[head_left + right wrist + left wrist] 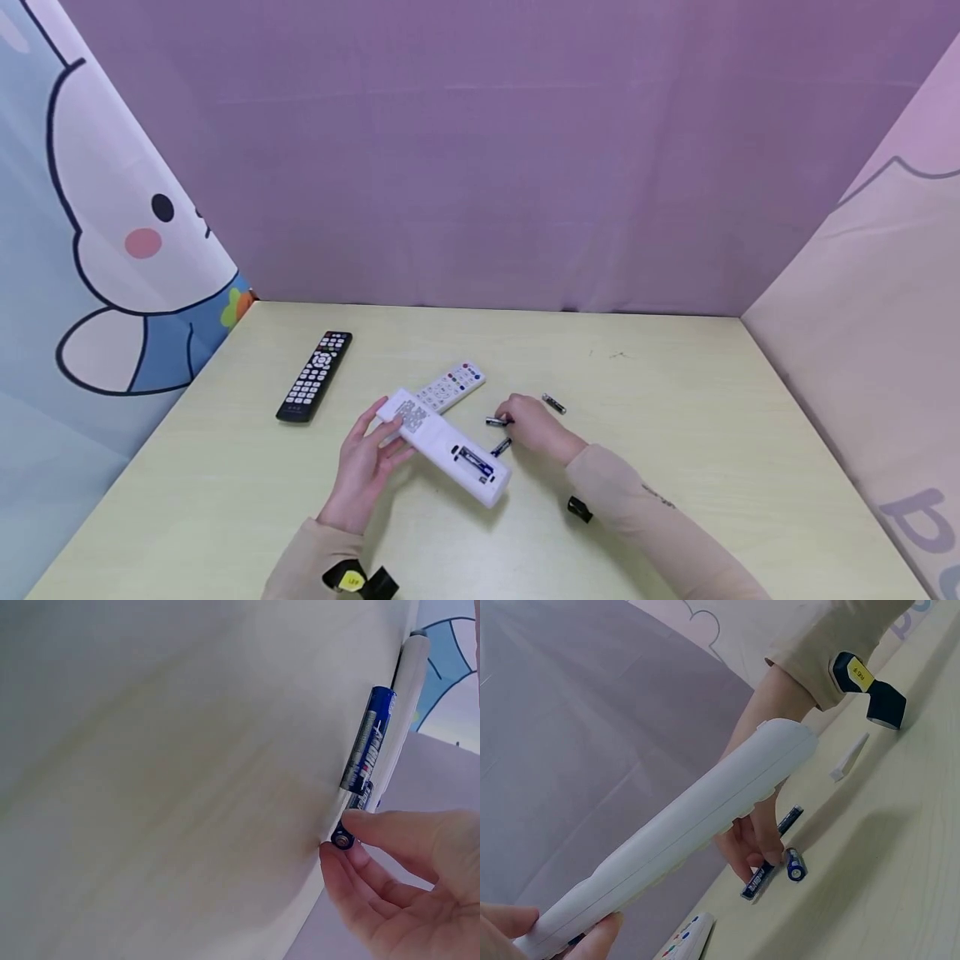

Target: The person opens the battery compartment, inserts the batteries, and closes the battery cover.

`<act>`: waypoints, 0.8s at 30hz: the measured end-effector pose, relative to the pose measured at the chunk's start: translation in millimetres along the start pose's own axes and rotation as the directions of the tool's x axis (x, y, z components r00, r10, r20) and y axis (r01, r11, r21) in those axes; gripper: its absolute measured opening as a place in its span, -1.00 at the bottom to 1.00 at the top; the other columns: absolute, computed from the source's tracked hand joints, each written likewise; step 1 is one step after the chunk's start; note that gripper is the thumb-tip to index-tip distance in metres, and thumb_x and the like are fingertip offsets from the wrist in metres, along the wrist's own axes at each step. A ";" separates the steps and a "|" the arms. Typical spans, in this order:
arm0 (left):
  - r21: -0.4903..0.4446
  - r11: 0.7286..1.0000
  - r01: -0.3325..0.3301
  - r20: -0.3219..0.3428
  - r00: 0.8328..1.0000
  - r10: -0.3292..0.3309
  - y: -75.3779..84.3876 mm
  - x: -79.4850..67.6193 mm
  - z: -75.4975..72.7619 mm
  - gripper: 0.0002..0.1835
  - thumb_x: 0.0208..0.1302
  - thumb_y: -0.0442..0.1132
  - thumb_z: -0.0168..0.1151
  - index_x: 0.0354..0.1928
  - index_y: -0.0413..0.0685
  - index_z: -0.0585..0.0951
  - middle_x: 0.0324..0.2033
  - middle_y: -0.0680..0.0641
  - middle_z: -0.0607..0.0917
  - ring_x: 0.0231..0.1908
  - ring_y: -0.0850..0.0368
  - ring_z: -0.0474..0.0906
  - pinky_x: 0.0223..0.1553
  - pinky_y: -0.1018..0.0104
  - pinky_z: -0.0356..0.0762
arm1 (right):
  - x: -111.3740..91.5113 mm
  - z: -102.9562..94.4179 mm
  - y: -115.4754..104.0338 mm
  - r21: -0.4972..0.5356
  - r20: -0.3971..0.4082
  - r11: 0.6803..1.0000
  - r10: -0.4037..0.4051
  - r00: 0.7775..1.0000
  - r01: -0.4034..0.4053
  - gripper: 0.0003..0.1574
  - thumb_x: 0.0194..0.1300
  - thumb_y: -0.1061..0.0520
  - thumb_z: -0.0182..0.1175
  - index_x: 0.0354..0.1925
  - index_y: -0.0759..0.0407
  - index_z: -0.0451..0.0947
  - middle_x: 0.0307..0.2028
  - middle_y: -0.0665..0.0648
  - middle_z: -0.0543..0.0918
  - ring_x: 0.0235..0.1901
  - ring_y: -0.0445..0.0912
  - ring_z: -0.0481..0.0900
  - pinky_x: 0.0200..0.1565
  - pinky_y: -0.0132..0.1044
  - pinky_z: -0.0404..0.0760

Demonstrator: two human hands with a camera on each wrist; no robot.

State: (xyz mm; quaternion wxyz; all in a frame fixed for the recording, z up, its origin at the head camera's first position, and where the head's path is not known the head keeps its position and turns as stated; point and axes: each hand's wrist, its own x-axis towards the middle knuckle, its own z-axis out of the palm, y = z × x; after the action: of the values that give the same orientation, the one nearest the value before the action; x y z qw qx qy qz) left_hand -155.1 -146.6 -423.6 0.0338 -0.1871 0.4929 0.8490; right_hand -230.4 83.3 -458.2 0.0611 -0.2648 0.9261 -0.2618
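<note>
My left hand holds a white remote control above the table, its back turned up in the head view. Its battery compartment is uncovered, with a dark blue battery inside. At the table, thumb and fingers of my right hand pinch the end of a blue AAA battery; the right wrist view shows the fingertips round this battery. A second loose battery lies close beside it, nearer to me. Beyond the right hand lies a third battery.
Another white remote lies face up behind the held one, partly covered by it. A black remote lies at the left. A small white wedge-shaped piece rests near the right forearm. A purple curtain closes off the back of the table.
</note>
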 end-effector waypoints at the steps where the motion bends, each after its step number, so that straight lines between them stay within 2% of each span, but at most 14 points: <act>1: 0.001 1.000 0.000 0.000 1.000 0.000 -0.1 0.1 0.1 -0.41 0.21 -0.43 -0.01 0.28 -0.02 0.14 -0.27 -0.01 0.54 -0.35 0.13 0.57 -0.20 0.28 0.61 | -0.3 -0.1 0.3 0.002 -0.007 1.000 0.002 1.000 -0.002 -0.72 -0.06 0.46 0.14 -0.29 0.33 0.58 -0.41 0.16 0.57 -0.37 -0.04 0.50 -0.21 -0.19 0.56; 5: 0.004 1.000 -0.004 0.000 1.000 0.004 -0.4 0.2 0.3 -0.41 0.21 -0.43 -0.01 0.28 -0.02 0.14 -0.28 0.00 0.55 -0.36 0.13 0.57 -0.22 0.29 0.61 | -1.6 -2.0 0.5 0.021 -0.028 1.000 0.024 0.999 -0.023 -0.67 -0.06 0.47 0.11 -0.25 0.31 0.58 -0.40 0.15 0.57 -0.38 -0.06 0.50 -0.24 -0.23 0.58; 9: 0.002 1.000 -0.007 0.001 1.000 0.007 -0.5 0.3 0.6 -0.42 0.22 -0.43 -0.02 0.28 -0.02 0.15 -0.28 0.00 0.55 -0.36 0.13 0.57 -0.21 0.27 0.61 | -2.5 -5.3 -0.9 0.065 -0.039 0.997 0.045 0.998 -0.043 -0.58 -0.02 0.48 0.07 -0.13 0.29 0.53 -0.42 0.13 0.54 -0.41 -0.10 0.48 -0.33 -0.31 0.57; 16: -0.004 1.000 -0.006 0.005 1.000 0.006 -0.9 1.3 0.5 -0.42 0.21 -0.43 -0.02 0.28 -0.02 0.14 -0.28 0.00 0.55 -0.35 0.13 0.57 -0.17 0.25 0.59 | -6.1 -12.2 -6.6 0.146 -0.056 0.989 0.025 0.998 -0.017 -0.38 -0.01 0.51 0.05 0.06 0.15 0.45 -0.49 0.07 0.46 -0.50 -0.16 0.38 -0.47 -0.40 0.49; 19: -0.009 1.000 -0.006 0.003 1.000 0.007 -0.9 1.3 0.5 -0.42 0.21 -0.43 -0.02 0.28 -0.03 0.14 -0.28 0.00 0.56 -0.35 0.13 0.57 -0.17 0.25 0.59 | -8.7 -13.4 -8.5 0.165 -0.055 0.986 0.016 0.998 -0.007 -0.41 0.02 0.47 0.08 0.06 0.14 0.44 -0.45 0.08 0.47 -0.46 -0.13 0.43 -0.45 -0.39 0.51; 24: -0.013 1.000 -0.008 0.004 1.000 0.008 -0.9 1.3 0.0 -0.41 0.21 -0.45 -0.03 0.29 -0.04 0.13 -0.28 0.00 0.56 -0.35 0.12 0.58 -0.16 0.23 0.59 | -12.5 -14.7 -11.8 0.240 -0.042 0.970 0.054 0.998 -0.042 -0.46 0.07 0.42 0.10 0.05 0.11 0.40 -0.36 0.10 0.48 -0.33 -0.09 0.50 -0.38 -0.40 0.55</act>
State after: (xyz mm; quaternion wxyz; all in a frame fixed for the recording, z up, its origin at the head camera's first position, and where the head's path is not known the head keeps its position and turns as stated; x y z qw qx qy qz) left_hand -156.1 -146.4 -424.8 0.0304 -0.1838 0.4882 0.8526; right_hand -218.0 88.0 -439.8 0.0764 -0.2264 0.8951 -0.3763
